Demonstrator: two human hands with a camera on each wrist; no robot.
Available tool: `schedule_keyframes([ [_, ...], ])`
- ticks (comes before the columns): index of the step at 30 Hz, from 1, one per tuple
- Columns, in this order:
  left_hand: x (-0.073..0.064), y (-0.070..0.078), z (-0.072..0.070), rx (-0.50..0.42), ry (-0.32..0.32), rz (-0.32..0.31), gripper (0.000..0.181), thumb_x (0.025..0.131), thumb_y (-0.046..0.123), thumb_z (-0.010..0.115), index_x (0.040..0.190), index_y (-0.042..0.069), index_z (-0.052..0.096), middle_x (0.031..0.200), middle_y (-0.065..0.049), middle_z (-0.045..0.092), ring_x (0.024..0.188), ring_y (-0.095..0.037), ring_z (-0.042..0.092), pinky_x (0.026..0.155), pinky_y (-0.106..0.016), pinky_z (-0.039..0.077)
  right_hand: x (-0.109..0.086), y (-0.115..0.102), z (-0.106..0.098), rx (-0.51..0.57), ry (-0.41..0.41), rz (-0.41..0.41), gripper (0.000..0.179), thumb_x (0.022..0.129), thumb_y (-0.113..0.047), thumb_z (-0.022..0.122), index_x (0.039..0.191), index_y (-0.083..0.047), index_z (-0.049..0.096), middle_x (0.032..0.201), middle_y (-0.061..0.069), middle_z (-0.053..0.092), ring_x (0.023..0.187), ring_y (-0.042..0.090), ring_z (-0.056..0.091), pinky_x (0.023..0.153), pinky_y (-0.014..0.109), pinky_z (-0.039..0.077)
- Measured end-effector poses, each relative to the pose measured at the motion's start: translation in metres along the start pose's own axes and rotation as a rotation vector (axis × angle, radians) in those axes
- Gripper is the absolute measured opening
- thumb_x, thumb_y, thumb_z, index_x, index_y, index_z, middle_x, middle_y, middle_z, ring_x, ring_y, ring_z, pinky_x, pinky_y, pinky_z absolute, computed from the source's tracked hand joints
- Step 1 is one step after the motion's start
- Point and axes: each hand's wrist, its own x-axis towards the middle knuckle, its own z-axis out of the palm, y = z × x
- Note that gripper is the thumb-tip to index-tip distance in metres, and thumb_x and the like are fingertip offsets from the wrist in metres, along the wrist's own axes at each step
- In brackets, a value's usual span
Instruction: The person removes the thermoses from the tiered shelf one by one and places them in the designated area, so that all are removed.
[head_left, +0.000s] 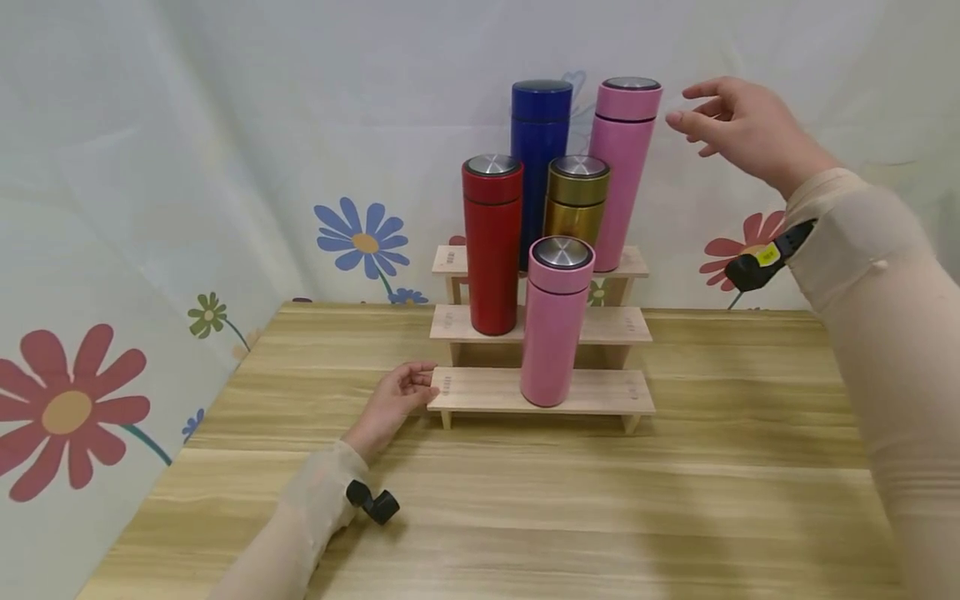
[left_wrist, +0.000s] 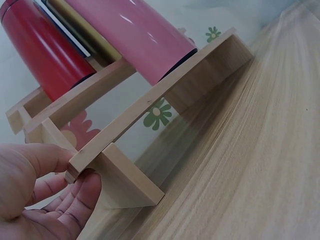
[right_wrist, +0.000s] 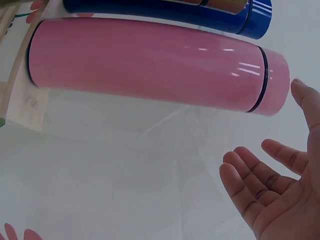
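5 btls [head_left: 577, 200] on rack [head_left: 618, 323]; we see none left off.
L hand [head_left: 392, 407] pinches bottom shelf [head_left: 480, 388]; R hand [head_left: 753, 129], fingers parted, nr rear pink btl [head_left: 626, 171].

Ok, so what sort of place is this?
Probably a staged display corner indoors, though I can't tell the building: there's a flower-print backdrop, a wood-grain table, and five bottles arranged on a stepped wooden stand.

A three-tier rack [head_left: 615, 325] stands on the table [head_left: 712, 483]: one bottle [head_left: 553, 350] on the front tier [head_left: 480, 390], two middle bottles [head_left: 492, 250] side by side behind it, two rear bottles [head_left: 626, 183] behind those.
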Motion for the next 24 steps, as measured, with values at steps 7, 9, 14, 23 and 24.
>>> schedule_keyframes([
  [7,0.001,-0.002,0.0,-0.014,0.002,-0.007,0.045,0.091,0.002,0.06,0.133,-0.003,0.047,0.112,-0.012,0.054,0.095,-0.012,0.052,0.077,-0.014,0.048,0.011,-0.016,0.012,0.039,-0.001,0.035,0.073,0.094,-0.054,0.048,0.153,-0.021,0.023,0.144,0.019,0.043,0.101,0.022,0.051,0.107,0.055,0.036],
  [9,0.001,-0.001,0.001,-0.018,0.005,-0.009,0.044,0.091,0.002,0.061,0.133,-0.003,0.047,0.112,-0.012,0.054,0.095,-0.012,0.052,0.076,-0.014,0.048,0.014,-0.02,0.015,0.054,-0.001,0.042,0.074,0.093,-0.055,0.048,0.154,-0.023,0.021,0.148,0.019,0.04,0.106,0.028,0.05,0.107,0.056,0.035],
  [14,0.001,0.001,0.005,-0.028,0.008,-0.01,0.044,0.09,0.001,0.061,0.133,-0.004,0.048,0.11,-0.011,0.054,0.093,-0.012,0.052,0.074,-0.014,0.048,0.02,-0.026,0.023,0.095,0.001,0.044,0.078,0.093,-0.054,0.049,0.155,-0.02,0.015,0.147,0.018,0.037,0.113,0.031,0.048,0.107,0.048,0.04],
  [23,0.002,0.0,0.008,-0.039,0.011,-0.013,0.044,0.09,-0.001,0.061,0.132,-0.004,0.048,0.108,-0.01,0.054,0.092,-0.011,0.052,0.073,-0.014,0.048,0.025,-0.027,0.031,0.127,0.005,0.069,0.081,0.092,-0.054,0.051,0.155,-0.022,0.011,0.143,0.017,0.038,0.115,0.027,0.046,0.107,0.044,0.041],
  [24,0.002,0.001,0.008,-0.038,0.011,-0.012,0.044,0.09,0.0,0.061,0.132,-0.004,0.048,0.108,-0.01,0.054,0.092,-0.011,0.052,0.074,-0.014,0.048,0.026,-0.026,0.031,0.131,0.006,0.071,0.081,0.092,-0.054,0.052,0.155,-0.023,0.011,0.142,0.017,0.038,0.115,0.026,0.046,0.108,0.045,0.041],
])
